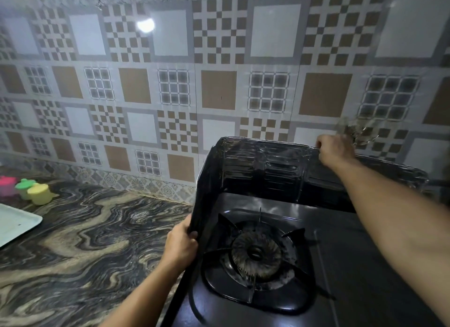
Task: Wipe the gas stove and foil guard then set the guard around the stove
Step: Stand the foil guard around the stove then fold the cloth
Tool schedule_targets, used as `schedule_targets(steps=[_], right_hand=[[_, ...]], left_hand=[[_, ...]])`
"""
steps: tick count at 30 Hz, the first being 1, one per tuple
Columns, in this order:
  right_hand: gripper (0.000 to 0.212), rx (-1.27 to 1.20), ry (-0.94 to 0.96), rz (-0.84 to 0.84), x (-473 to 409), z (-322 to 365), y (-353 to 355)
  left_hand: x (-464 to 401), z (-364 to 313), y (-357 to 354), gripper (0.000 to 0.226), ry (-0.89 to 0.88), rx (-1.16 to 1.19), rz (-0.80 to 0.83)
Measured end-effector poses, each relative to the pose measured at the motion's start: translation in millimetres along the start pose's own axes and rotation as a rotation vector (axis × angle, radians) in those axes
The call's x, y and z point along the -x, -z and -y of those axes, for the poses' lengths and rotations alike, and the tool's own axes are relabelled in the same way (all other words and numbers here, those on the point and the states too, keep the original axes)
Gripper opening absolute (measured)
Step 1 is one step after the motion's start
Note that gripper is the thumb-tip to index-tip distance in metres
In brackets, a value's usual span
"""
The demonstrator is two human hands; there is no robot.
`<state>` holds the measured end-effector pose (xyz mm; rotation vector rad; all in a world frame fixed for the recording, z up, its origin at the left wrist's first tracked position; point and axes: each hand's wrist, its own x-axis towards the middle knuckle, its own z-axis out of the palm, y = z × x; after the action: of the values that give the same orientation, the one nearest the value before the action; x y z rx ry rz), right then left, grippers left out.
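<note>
The dark foil guard [265,167] stands upright around the back and left side of the black gas stove [345,258]. One round burner [257,252] with a pan support shows at the stove's left. My left hand [181,241] grips the front edge of the guard's left panel. Farther back, my right hand [334,150] grips the top edge of the rear panel near the tiled wall. The guard's right end is hidden behind my right forearm.
A marbled brown stone counter [80,241] stretches to the left. On it lie a pale tray [14,223] at the left edge and small pink, green and yellow lidded pots [40,192] at the back left. A patterned tile wall [170,83] stands close behind.
</note>
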<state>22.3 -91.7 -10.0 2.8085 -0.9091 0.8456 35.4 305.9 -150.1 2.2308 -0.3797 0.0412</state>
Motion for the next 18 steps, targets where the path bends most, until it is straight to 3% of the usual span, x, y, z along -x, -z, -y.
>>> schedule_targets(steps=[4, 14, 18], right_hand=[[0.029, -0.002, -0.022, 0.008, 4.1, 0.0, -2.0], [0.03, 0.042, -0.059, -0.052, 12.3, -2.6, -0.5], [0.031, 0.031, -0.065, -0.032, 14.8, -3.7, -1.5]], left_hand=[[-1.2, 2.5, 0.1, 0.026, 0.061, 0.004, -0.043], [2.6, 9.1, 1.2, 0.041, 0.234, 0.075, -0.165], [4.6, 7.8, 2.5, 0.037, 0.291, 0.056, -0.215]])
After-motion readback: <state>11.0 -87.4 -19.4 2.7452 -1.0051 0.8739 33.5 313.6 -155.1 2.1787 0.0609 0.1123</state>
